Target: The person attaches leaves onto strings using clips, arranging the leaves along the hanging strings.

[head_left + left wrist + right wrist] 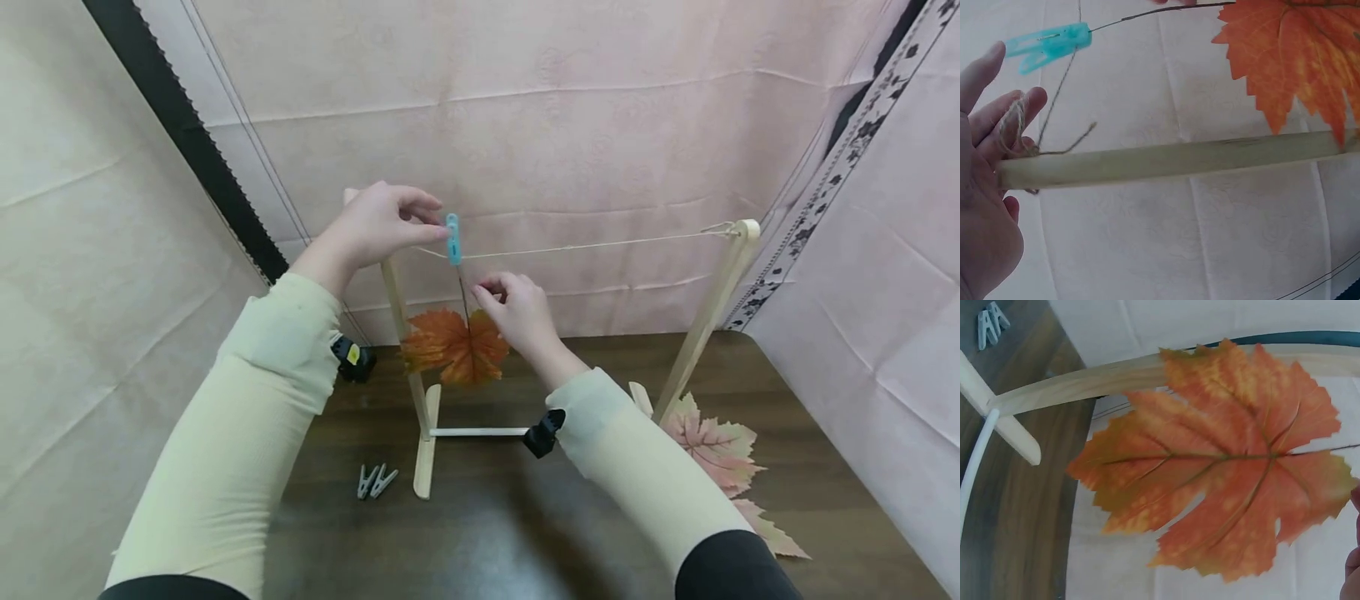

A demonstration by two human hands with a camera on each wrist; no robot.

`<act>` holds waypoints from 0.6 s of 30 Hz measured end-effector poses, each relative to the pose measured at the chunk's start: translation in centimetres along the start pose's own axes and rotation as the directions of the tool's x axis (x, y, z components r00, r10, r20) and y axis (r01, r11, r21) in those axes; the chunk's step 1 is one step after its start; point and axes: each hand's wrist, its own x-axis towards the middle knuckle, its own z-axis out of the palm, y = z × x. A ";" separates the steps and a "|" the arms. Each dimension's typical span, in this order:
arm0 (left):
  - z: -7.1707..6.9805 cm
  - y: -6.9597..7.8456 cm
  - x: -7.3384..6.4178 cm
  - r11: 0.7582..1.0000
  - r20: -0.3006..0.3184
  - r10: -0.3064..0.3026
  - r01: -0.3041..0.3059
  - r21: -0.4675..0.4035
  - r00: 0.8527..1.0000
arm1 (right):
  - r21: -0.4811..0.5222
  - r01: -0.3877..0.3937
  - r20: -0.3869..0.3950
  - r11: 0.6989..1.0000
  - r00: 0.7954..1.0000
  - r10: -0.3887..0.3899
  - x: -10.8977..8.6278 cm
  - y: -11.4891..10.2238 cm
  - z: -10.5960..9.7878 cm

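The clip point(453, 242) pinched stem point(1197, 7) to string point(592, 246), presumably hanging the leaf point(457, 346); the left hand point(382, 218), fingers loosely spread, was at the clip; whether the right hand point(517, 308) gripped anything was unclear.

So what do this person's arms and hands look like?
Left hand and right hand are ungloved. Both arms wear pale yellow-green fabric sleeves, with black fabric further up. Each cuff bears a small black boxy device, the left's marked yellow.

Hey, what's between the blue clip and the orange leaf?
A thin dark stem, running from the clip to the leaf; the left wrist view shows it.
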 end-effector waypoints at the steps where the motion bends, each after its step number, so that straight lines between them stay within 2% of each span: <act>1: 0.0 -0.1 -0.1 1.000 -0.006 -0.006 0.006 -0.017 1.000 | -0.007 0.003 0.002 1.000 1.000 -0.003 -0.2 0.2 -0.1; 10: 0.2 -1.5 -1.1 0.987 -0.033 -0.061 0.056 -0.152 0.998 | -0.026 -0.014 -0.013 1.000 1.000 0.014 -1.2 2.0 -0.3; 18: 0.3 -2.6 -1.7 0.981 -0.043 -0.088 0.079 -0.179 0.995 | -0.002 -0.100 -0.023 0.995 0.995 0.100 -1.4 3.2 -1.1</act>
